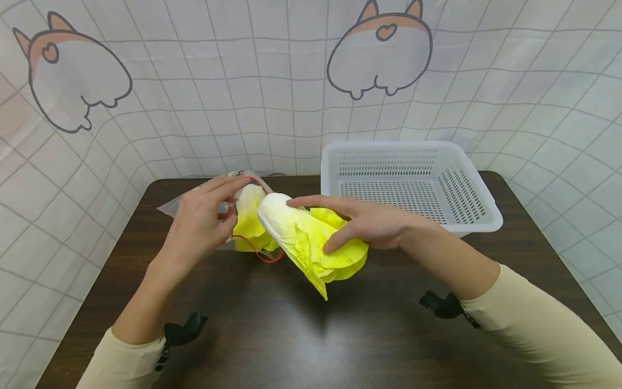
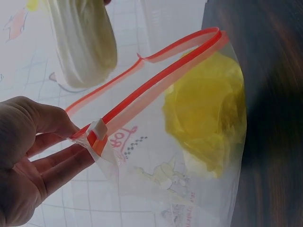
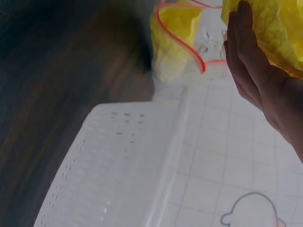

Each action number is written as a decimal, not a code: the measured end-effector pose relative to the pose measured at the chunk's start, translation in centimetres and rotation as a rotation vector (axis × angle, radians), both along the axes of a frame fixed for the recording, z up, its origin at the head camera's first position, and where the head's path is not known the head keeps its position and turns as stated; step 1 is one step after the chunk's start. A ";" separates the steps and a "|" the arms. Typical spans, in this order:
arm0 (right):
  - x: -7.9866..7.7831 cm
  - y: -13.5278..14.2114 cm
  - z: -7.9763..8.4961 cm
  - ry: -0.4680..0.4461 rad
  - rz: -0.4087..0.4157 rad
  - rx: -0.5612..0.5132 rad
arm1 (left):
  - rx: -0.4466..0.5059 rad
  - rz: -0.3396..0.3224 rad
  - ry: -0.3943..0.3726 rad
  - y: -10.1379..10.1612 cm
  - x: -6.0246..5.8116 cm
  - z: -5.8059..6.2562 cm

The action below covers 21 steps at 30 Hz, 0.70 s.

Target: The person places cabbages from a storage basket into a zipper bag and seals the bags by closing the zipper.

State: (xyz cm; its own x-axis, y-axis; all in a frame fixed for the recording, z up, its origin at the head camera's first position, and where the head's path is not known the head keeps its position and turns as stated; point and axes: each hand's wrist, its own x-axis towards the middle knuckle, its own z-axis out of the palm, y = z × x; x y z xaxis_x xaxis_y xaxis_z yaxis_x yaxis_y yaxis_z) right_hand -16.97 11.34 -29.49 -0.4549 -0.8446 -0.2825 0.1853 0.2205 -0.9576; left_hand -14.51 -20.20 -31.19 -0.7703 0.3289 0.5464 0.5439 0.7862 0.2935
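My right hand (image 1: 366, 221) grips a yellow-and-white napa cabbage (image 1: 311, 237) above the table, its white base pointing left toward the mouth of a clear zip bag. With thumb and fingers my left hand (image 1: 201, 219) pinches the corner of this zip bag (image 2: 142, 189), beside the white slider (image 2: 98, 128). The bag's red zip edge (image 2: 161, 85) gapes open. A second napa cabbage (image 2: 203, 113) lies inside the bag. In the right wrist view, the fingers (image 3: 251, 42) of my right hand lie along the leaves of the held cabbage.
A white perforated plastic basket (image 1: 486, 216) stands at the back right of the dark wooden table (image 1: 301, 335). Behind the table hangs a white grid-patterned cloth (image 1: 272, 81) with cartoon animal prints. Black wrist mounts (image 1: 187, 329) sit on both forearms.
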 end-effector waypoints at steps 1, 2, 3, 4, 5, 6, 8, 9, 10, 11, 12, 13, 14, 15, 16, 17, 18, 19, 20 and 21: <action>0.0 -0.2 -0.2 0.013 0.004 0.003 | -0.003 -0.004 0.003 0.0 0.0 0.0; 0.0 -0.5 -0.5 0.021 0.008 0.006 | -0.005 -0.009 0.006 0.1 0.0 0.0; 0.0 -0.7 -0.7 0.033 0.008 0.012 | -0.007 -0.012 0.006 0.1 0.0 0.0; 0.0 -1.0 -0.8 0.040 0.009 0.014 | -0.008 -0.018 0.005 0.2 0.0 0.0; 0.0 -1.2 -1.0 0.042 0.008 0.016 | -0.012 -0.020 0.003 0.2 0.0 0.0; 0.0 -1.5 -1.1 0.039 0.008 0.015 | -0.013 -0.023 -0.001 0.3 0.0 0.0; 0.1 -2.1 -1.3 0.044 0.003 0.017 | -0.019 -0.029 -0.007 0.4 0.0 0.0; 0.1 -2.3 -1.4 0.059 -0.001 0.027 | -0.021 -0.032 -0.010 0.4 0.0 0.1; 0.2 -2.6 -1.5 0.075 -0.005 0.035 | -0.024 -0.034 -0.014 0.5 0.0 0.1; 0.2 -2.9 -1.6 0.094 -0.013 0.044 | -0.027 -0.034 -0.016 0.5 0.0 0.0; 0.1 -3.2 -1.7 0.115 -0.024 0.062 | -0.027 -0.035 -0.020 0.6 0.0 0.1; 0.1 -3.5 -1.8 0.140 -0.039 0.081 | -0.028 -0.038 -0.024 0.6 0.0 0.0; 0.1 -3.8 -1.9 0.162 -0.054 0.100 | -0.028 -0.041 -0.028 0.7 0.0 0.0; 0.1 -4.0 -2.0 0.176 -0.072 0.116 | -0.028 -0.046 -0.033 0.7 0.0 0.0; 0.0 -4.2 -2.1 0.185 -0.091 0.128 | -0.028 -0.051 -0.036 0.8 0.0 0.0; 0.0 -4.5 -2.2 0.193 -0.109 0.138 | -0.026 -0.057 -0.038 0.8 0.0 -0.1; 0.0 -4.7 -2.3 0.200 -0.123 0.147 | -0.024 -0.063 -0.039 0.9 0.0 -0.1; 0.0 -4.9 -2.3 0.206 -0.136 0.152 | -0.022 -0.069 -0.039 0.9 -0.1 -0.1; -0.1 -5.2 -2.4 0.212 -0.149 0.156 | -0.021 -0.072 -0.038 0.9 -0.1 -0.1; -0.1 -5.4 -2.4 0.216 -0.164 0.160 | -0.019 -0.077 -0.037 1.0 -0.1 -0.1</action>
